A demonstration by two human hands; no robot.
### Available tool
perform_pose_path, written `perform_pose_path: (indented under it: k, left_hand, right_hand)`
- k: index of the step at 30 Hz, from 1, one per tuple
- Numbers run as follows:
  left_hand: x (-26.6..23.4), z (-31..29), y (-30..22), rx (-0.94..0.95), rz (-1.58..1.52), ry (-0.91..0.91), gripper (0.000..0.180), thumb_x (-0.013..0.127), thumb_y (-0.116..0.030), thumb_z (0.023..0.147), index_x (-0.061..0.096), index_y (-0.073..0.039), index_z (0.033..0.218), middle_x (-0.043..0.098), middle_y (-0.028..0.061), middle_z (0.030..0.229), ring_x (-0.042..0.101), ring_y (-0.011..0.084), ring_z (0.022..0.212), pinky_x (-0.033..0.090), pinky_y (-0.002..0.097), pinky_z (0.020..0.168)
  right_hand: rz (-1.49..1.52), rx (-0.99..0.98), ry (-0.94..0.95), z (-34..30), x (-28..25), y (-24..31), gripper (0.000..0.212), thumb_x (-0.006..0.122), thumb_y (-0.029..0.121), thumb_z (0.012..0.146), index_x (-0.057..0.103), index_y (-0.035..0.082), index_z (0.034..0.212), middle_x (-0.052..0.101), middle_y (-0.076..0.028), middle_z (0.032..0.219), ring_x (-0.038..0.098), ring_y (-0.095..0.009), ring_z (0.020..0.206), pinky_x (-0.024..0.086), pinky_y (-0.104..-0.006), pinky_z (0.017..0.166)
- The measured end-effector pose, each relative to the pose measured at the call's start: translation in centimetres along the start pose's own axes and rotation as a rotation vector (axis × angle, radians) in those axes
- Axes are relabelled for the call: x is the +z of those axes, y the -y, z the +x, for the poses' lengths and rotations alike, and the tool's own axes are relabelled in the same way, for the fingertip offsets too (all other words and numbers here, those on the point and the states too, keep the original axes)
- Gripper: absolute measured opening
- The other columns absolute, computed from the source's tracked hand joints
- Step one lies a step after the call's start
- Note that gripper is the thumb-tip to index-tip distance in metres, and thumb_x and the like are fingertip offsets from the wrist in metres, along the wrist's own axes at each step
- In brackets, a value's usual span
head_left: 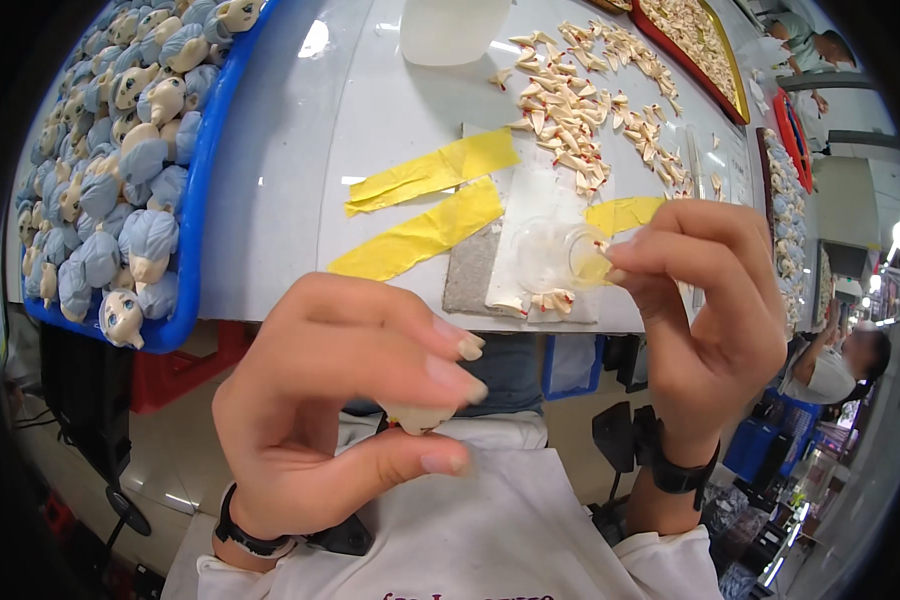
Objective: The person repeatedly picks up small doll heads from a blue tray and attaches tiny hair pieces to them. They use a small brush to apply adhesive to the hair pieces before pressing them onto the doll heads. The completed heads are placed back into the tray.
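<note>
My left hand (340, 400) is closed, its thumb and fingers around a small pale doll head (422, 417) in front of my shirt. The fingers hide most of that head. My right hand (705, 290), at the table's near edge, pinches a tiny cream piece with a red tip (601, 246). Just beside those fingertips a clear round plastic cup (550, 255) sits on a white board (520, 210). Several cream pieces with red tips (553, 301) lie on the board's near edge.
At left a blue tray (195, 230) is heaped with blue-haired doll heads (100, 190). Yellow tape strips (420, 225) lie on the table. Many red-tipped pieces (565, 110) are scattered farther back, near a white container (450, 30) and a full red-rimmed tray (735, 100). People (835, 370) work at right.
</note>
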State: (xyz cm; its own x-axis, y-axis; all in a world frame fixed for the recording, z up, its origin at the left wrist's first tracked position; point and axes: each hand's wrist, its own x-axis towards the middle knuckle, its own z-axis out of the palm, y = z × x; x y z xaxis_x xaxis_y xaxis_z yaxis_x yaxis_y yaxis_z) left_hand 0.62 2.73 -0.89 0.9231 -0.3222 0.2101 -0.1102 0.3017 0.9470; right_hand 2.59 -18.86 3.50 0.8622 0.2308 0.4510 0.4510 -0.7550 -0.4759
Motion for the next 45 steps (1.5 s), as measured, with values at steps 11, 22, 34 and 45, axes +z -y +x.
perform_pose_path:
  k: [11,22,34,45]
  left_hand:
    - [1.0,0.3,0.7,-0.045,-0.121,0.031,0.039,0.076,-0.024,0.066,0.053,-0.005,0.091,0.048,0.0146,0.098,0.059,0.0234,0.083,0.051,0.0319,0.073]
    - [2.6,0.1,1.1,-0.050,-0.187,-0.116,0.052,0.076,-0.030,0.067,0.047,-0.002,0.099,0.049,0.0124,0.098,0.058,0.0199,0.078,0.051,0.0301,0.066]
    - [3.3,-0.3,0.1,-0.212,-0.194,-0.264,0.057,0.077,-0.039,0.064,0.048,-0.002,0.097,0.055,0.0091,0.087,0.055,0.0122,0.075,0.045,0.0219,0.066]
    - [3.4,-0.3,-0.2,-0.288,-0.247,-0.271,0.060,0.078,-0.041,0.062,0.051,-0.001,0.097,0.057,0.0090,0.087,0.057,0.0122,0.078,0.045,0.0217,0.071]
  right_hand:
    - [0.036,0.017,-0.086,-0.7,0.9,0.9,0.015,0.065,-0.005,0.063,0.061,0.001,0.076,0.054,-0.008,0.077,0.049,-0.016,0.072,0.037,-0.0270,0.064]
    - [0.697,0.240,-0.094,-2.6,1.4,3.6,0.016,0.066,0.008,0.072,0.054,0.001,0.080,0.048,-0.009,0.079,0.044,-0.012,0.072,0.034,-0.0203,0.065]
    - [0.430,0.089,-0.048,-2.6,2.1,4.0,0.018,0.069,-0.001,0.066,0.061,0.005,0.080,0.050,-0.007,0.074,0.047,-0.012,0.063,0.037,-0.0198,0.056]
    - [0.320,0.020,0.011,-2.4,1.5,3.5,0.021,0.072,0.000,0.063,0.062,0.008,0.080,0.050,-0.005,0.074,0.046,-0.012,0.063,0.035,-0.0216,0.054]
